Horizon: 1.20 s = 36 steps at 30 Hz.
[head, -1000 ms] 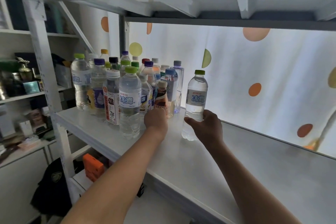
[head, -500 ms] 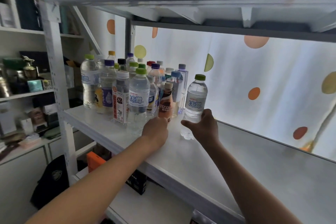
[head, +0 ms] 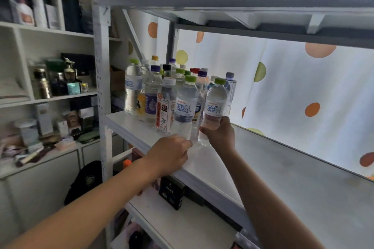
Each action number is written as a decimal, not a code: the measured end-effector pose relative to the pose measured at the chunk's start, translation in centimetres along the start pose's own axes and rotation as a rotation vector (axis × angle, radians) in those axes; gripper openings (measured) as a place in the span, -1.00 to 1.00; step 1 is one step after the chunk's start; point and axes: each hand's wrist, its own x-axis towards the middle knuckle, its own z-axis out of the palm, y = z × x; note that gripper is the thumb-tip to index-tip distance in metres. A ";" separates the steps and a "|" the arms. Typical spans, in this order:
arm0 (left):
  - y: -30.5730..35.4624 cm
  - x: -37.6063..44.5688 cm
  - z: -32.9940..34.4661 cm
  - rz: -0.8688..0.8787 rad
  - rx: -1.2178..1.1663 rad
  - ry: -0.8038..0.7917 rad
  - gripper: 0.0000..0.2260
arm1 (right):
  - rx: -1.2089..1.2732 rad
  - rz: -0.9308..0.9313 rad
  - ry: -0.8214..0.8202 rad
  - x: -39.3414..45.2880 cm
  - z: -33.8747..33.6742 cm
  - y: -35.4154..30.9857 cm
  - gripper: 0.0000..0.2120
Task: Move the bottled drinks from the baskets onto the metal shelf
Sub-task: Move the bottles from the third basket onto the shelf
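Bottles (head: 168, 95) crowding shelf (head: 303, 184) left, spotted curtain (head: 293, 91) behind

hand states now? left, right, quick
Left hand: fingers curled at the shelf edge by the bottles; whether it holds anything cannot be told.
Right hand: grips a green-capped water bottle.

Readable text: blue "冰露" on white label of green-capped water bottle (head: 215, 107) in right hand (head: 219, 134). Same "冰露" on neighbouring green-capped bottle (head: 185, 105). Far-left clear bottle (head: 132, 87): similar blue logo, too blurred to confirm. White-capped bottle (head: 166, 107): red vertical label with characters, illegible. Purple-label bottle (head: 151, 97): print unreadable.
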 end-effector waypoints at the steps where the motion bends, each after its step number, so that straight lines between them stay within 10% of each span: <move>1: -0.3 -0.3 -0.1 0.002 0.001 0.016 -0.72 | 0.011 0.003 -0.002 0.0 0.2 -0.1 -0.43; 14: -0.9 -3.5 0.5 -0.116 -0.049 0.132 -0.63 | -0.177 0.104 -0.224 -2.4 -0.5 -0.8 -0.30; 20: 0.0 -7.1 0.1 -0.214 -0.012 0.218 -0.64 | -0.120 -0.298 -0.121 -10.0 -1.2 -2.9 -0.59; 36: -12.5 -34.4 -11.8 -0.744 0.316 0.333 -0.57 | -0.066 -0.993 -0.528 -30.0 19.8 -18.3 -0.61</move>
